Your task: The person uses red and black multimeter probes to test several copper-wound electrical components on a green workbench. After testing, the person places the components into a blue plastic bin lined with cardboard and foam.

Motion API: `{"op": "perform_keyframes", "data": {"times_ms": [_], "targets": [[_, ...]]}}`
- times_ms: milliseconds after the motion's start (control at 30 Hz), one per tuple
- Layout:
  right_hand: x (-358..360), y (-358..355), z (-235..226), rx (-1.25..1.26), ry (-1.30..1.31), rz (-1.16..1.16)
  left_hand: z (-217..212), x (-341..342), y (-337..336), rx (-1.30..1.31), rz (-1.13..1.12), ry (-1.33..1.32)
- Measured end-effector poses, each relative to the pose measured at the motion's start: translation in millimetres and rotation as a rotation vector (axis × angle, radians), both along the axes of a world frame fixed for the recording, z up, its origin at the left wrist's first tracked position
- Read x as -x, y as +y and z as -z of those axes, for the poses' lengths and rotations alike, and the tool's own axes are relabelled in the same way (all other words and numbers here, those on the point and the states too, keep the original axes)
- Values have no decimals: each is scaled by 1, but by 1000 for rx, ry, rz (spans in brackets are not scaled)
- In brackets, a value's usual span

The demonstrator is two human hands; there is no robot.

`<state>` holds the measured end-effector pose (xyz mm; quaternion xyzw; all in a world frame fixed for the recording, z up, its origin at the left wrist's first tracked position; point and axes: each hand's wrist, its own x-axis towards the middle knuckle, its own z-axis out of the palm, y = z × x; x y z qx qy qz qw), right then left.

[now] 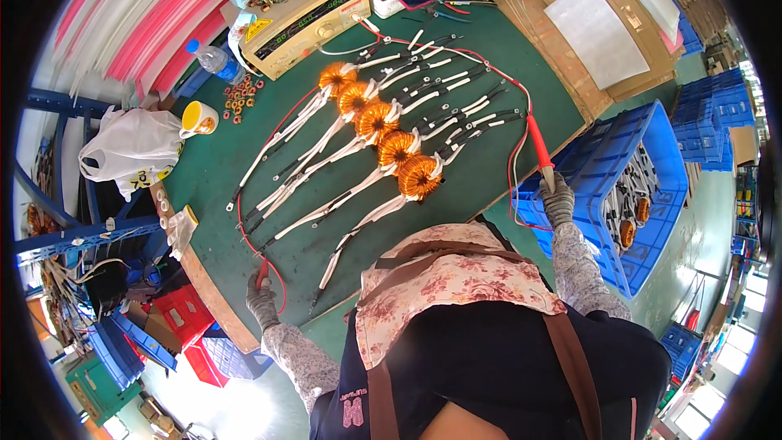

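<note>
My right hand (pixel 558 201), in a grey glove, grips a red test probe (pixel 538 143) at the table's right edge; its point and far end are at the upper part. My left hand (pixel 261 303), also gloved, is closed on a red-handled test clip (pixel 262 270) by the near left edge. Several copper-wound ring coils (pixel 376 121) lie in a slanting row on the green table mat. White leads (pixel 319 216) with dark sleeves and metal lugs run from them to both sides. The left clip is close to the lead ends; contact cannot be made out.
A beige bench tester (pixel 309 31) with a lit display stands at the back, wired to the probes. Small rings (pixel 240 98), a yellow mug (pixel 199 119) and a water bottle (pixel 216 62) sit at the left. A blue crate (pixel 652 232) with more coils stands right of the table.
</note>
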<state>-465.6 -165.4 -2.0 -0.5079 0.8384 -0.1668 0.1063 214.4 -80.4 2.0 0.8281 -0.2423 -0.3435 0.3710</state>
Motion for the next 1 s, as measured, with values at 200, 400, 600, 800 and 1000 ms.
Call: {"op": "perform_keyframes", "data": {"times_ms": [200, 400, 600, 800, 1000], "targets": [[-2, 2, -7, -107, -12, -24, 21, 6, -5, 2, 209, -182], [22, 10, 8, 34, -133, -119, 6, 42, -6, 13, 271, -121], [29, 26, 12, 22, -259, -85, -4, 65, -9, -19, 328, -100], [17, 15, -2, -13, -185, -91, -7, 81, -6, -69, 331, -33], [17, 20, 9, 19, -173, -72, 0, 92, 0, -82, 486, -7]]}}
